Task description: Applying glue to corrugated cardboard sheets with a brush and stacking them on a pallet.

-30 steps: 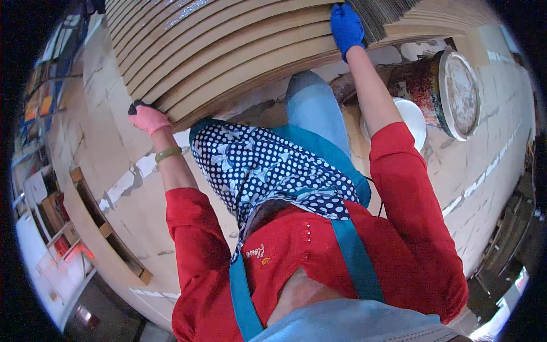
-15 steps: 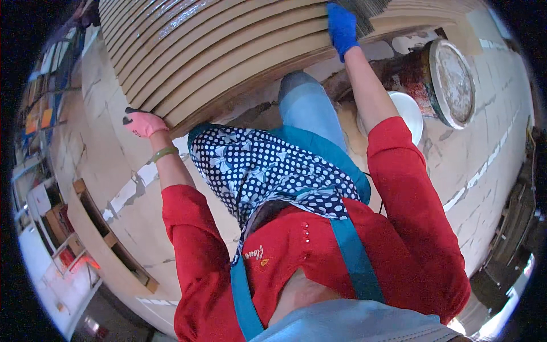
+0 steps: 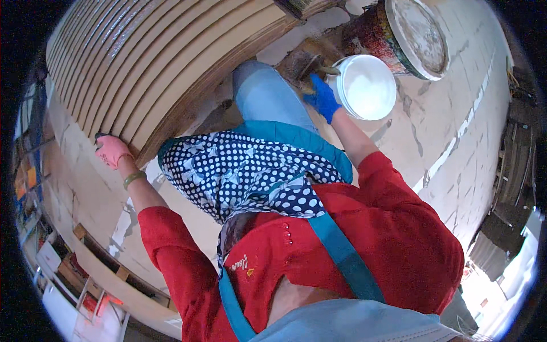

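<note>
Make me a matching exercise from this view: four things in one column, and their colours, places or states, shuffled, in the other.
Things
1. left glove
2. right glove
3. apron
4. cardboard sheets

Descriptions
A. navy with white polka dots, and a teal border
B. blue, close beside the white bucket
C. tan, laid in overlapping rows
D. pink with some black, at the near left end of the layered rows

Right pairs: 1-D, 2-B, 3-A, 4-C
</note>
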A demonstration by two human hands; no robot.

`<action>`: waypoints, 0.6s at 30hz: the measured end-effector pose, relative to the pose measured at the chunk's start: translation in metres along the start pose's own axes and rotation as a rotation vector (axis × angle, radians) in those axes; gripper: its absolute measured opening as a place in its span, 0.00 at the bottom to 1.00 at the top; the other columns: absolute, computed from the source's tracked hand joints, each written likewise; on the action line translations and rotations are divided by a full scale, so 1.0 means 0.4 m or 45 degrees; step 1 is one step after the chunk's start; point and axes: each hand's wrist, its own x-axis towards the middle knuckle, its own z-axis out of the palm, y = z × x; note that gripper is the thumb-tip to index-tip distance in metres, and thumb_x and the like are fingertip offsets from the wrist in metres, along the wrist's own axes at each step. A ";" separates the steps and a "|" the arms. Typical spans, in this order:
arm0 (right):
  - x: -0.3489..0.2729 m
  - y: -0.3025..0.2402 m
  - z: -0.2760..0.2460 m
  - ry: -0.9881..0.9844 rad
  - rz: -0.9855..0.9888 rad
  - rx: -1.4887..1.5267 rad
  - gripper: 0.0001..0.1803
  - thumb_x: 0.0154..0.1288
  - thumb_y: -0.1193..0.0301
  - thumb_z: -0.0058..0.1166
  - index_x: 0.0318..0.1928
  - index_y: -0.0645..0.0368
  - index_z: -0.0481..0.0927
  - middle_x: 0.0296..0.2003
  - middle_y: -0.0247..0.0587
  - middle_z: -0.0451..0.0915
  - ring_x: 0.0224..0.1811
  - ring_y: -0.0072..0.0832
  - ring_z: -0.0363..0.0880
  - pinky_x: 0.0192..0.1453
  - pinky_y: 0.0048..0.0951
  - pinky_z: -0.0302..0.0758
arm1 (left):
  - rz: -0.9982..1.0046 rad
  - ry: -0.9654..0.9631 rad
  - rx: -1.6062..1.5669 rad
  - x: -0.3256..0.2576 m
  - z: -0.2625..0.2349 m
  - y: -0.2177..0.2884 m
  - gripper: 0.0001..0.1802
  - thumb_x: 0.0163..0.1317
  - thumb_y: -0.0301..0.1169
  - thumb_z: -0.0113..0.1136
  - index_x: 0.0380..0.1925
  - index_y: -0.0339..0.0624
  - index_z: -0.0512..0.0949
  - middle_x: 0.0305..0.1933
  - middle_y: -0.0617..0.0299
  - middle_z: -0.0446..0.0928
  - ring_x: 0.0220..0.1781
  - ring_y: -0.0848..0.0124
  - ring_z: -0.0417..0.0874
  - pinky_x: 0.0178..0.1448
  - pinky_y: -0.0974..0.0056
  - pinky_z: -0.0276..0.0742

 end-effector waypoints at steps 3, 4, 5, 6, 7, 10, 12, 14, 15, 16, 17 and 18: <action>0.164 0.041 0.050 0.170 0.688 1.994 0.21 0.59 0.50 0.48 0.42 0.52 0.75 0.44 0.39 0.76 0.44 0.35 0.74 0.49 0.36 0.72 | -0.003 0.001 -0.014 -0.011 -0.008 0.014 0.33 0.59 0.53 0.35 0.47 0.34 0.69 0.48 0.46 0.74 0.49 0.51 0.75 0.52 0.49 0.67; 0.189 0.007 0.062 0.211 0.758 2.041 0.20 0.60 0.51 0.47 0.43 0.52 0.75 0.44 0.37 0.76 0.44 0.34 0.74 0.49 0.37 0.71 | -0.032 0.024 0.004 -0.004 -0.017 -0.012 0.33 0.59 0.53 0.35 0.47 0.34 0.69 0.48 0.46 0.74 0.49 0.51 0.75 0.52 0.49 0.67; 0.214 -0.027 0.072 0.247 0.829 2.084 0.20 0.60 0.51 0.47 0.43 0.51 0.75 0.44 0.36 0.76 0.44 0.34 0.74 0.50 0.37 0.71 | -0.065 0.051 0.021 0.003 -0.032 -0.042 0.33 0.59 0.53 0.35 0.48 0.34 0.69 0.48 0.46 0.74 0.49 0.51 0.75 0.53 0.49 0.67; 0.233 -0.010 0.070 0.327 0.882 2.130 0.19 0.61 0.52 0.46 0.44 0.51 0.74 0.44 0.34 0.75 0.44 0.33 0.73 0.50 0.38 0.71 | -0.066 0.049 0.021 -0.002 -0.035 -0.039 0.33 0.59 0.53 0.35 0.48 0.34 0.69 0.48 0.46 0.74 0.49 0.51 0.75 0.53 0.49 0.67; 0.244 0.065 0.089 0.330 0.881 2.128 0.19 0.61 0.52 0.46 0.44 0.51 0.74 0.44 0.34 0.75 0.44 0.33 0.73 0.50 0.38 0.71 | -0.061 0.037 0.022 -0.009 -0.036 -0.033 0.33 0.59 0.54 0.35 0.48 0.33 0.69 0.49 0.46 0.74 0.50 0.51 0.75 0.53 0.49 0.67; 0.301 0.394 -0.042 0.802 0.983 1.419 0.17 0.62 0.55 0.46 0.43 0.53 0.74 0.43 0.36 0.75 0.41 0.32 0.75 0.46 0.36 0.73 | 0.118 -0.166 -0.125 -0.102 0.045 0.178 0.34 0.59 0.54 0.35 0.49 0.33 0.68 0.49 0.46 0.73 0.51 0.51 0.74 0.53 0.49 0.66; 0.243 0.129 0.082 0.622 0.852 1.433 0.17 0.63 0.56 0.46 0.44 0.54 0.74 0.43 0.38 0.75 0.40 0.31 0.75 0.44 0.35 0.74 | 0.000 -0.011 -0.003 -0.030 -0.013 0.030 0.34 0.59 0.54 0.35 0.50 0.34 0.68 0.50 0.46 0.73 0.52 0.51 0.74 0.54 0.50 0.65; 0.128 -0.179 -0.021 0.629 0.483 1.430 0.17 0.63 0.59 0.46 0.46 0.56 0.74 0.43 0.41 0.75 0.38 0.29 0.76 0.40 0.33 0.75 | -0.067 0.019 0.047 -0.004 -0.037 -0.042 0.34 0.59 0.54 0.35 0.50 0.34 0.68 0.51 0.46 0.73 0.52 0.51 0.73 0.55 0.50 0.65; 0.091 -0.222 -0.101 0.661 0.482 1.413 0.17 0.63 0.59 0.46 0.46 0.56 0.74 0.43 0.41 0.75 0.38 0.29 0.76 0.40 0.33 0.75 | -0.049 0.006 0.043 -0.004 -0.023 -0.032 0.34 0.59 0.54 0.35 0.50 0.34 0.67 0.51 0.46 0.72 0.53 0.52 0.73 0.55 0.51 0.65; 0.056 -0.236 -0.177 0.632 0.258 1.300 0.17 0.63 0.61 0.47 0.47 0.58 0.74 0.40 0.41 0.76 0.34 0.28 0.77 0.36 0.30 0.75 | -0.031 0.001 0.044 0.003 -0.011 -0.028 0.35 0.59 0.54 0.34 0.51 0.34 0.67 0.51 0.46 0.72 0.53 0.52 0.73 0.56 0.52 0.64; 0.023 -0.253 -0.247 0.590 0.044 1.180 0.17 0.63 0.63 0.48 0.48 0.59 0.74 0.37 0.42 0.77 0.30 0.28 0.77 0.31 0.28 0.75 | -0.018 0.000 0.049 0.011 -0.002 -0.031 0.35 0.59 0.54 0.34 0.51 0.34 0.67 0.51 0.46 0.72 0.53 0.52 0.73 0.56 0.52 0.64; -0.009 -0.293 -0.327 0.667 0.039 1.083 0.16 0.63 0.64 0.48 0.47 0.59 0.75 0.34 0.41 0.77 0.27 0.27 0.77 0.28 0.26 0.74 | -0.003 -0.023 0.044 0.015 0.007 -0.027 0.35 0.59 0.54 0.34 0.51 0.34 0.67 0.51 0.46 0.72 0.53 0.52 0.73 0.56 0.52 0.64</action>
